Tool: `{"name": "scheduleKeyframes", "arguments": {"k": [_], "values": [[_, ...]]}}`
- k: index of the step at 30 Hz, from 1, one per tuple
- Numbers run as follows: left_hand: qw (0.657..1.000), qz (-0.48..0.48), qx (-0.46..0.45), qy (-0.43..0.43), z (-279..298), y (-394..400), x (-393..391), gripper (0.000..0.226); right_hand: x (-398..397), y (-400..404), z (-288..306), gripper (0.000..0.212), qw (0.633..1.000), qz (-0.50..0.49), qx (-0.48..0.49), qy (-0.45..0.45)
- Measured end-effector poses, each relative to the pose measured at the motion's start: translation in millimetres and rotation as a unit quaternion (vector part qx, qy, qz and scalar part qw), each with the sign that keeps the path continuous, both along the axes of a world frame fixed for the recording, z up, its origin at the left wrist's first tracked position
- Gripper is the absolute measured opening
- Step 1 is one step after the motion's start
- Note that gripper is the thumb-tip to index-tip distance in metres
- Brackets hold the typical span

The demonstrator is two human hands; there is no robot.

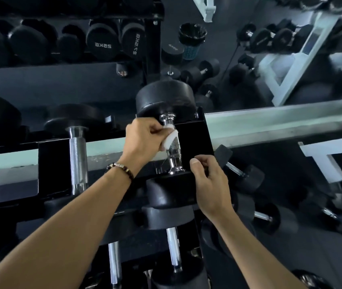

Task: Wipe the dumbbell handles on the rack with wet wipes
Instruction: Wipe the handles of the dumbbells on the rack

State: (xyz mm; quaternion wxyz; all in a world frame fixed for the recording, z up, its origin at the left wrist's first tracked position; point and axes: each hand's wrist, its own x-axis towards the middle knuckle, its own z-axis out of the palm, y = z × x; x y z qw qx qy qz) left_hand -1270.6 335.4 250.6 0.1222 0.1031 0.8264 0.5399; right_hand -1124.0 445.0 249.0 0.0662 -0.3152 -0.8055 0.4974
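Right hand [208, 181] is the nearest one, and it grips the near black end [172, 190] of the dumbbell with its thumb on top and its fingers curled over the edge, so the weight cannot roll. Left hand [143, 138] is a bit farther off, with a bead bracelet [120, 168] on its wrist. It pinches a white wet wipe [171, 136] and presses it on the upper part of the shiny handle [173, 155]. That handle sits between the two black ends, and the dumbbell lies on the pale rack rail [270, 126], with its far end [165, 99] past the rail. I think the dumbbell is very heavy and hard, so it is best to leave it on the rack and only steady it by the big rubbery end. The handle looks rough in the middle and smooth near the ends, so the smooth parts may be slippery when wet. The wipe is soft, thin and light, and it may tear on the rough part, so it should be held bunched up. Another dumbbell handle [78, 155] waits just to the left. Farther back are more black dumbbells [103, 41] on a rack, and a black bin [192, 36] stands on the floor.
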Motion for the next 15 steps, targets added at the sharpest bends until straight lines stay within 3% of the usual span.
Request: {"name": "scheduleKeyframes", "arguments": {"k": [2,6,10,12,15], "values": [[0.999,-0.042,-0.020,-0.004,-2.5,-2.6,1.6,0.031,-0.2,-0.1,0.2,0.024,1.000,-0.005,-0.005,0.007],[0.976,-0.191,-0.100,-0.013,-10.9,-22.5,20.5,0.037,-1.7,-1.4,0.1,0.033,1.000,-0.019,-0.003,0.012],[0.988,-0.117,-0.081,0.065,-6.7,-16.6,10.3,0.030,-1.4,-1.6,0.2,0.027,1.000,-0.022,-0.011,0.014],[0.982,-0.163,-0.086,0.038,-1.1,-18.2,8.4,0.029,-1.3,-1.3,-0.7,0.022,1.000,-0.022,-0.011,0.015],[0.945,-0.298,-0.128,-0.041,1.8,-24.9,12.1,0.033,-0.1,-0.3,-0.3,0.015,1.000,-0.015,0.000,0.016]]}}
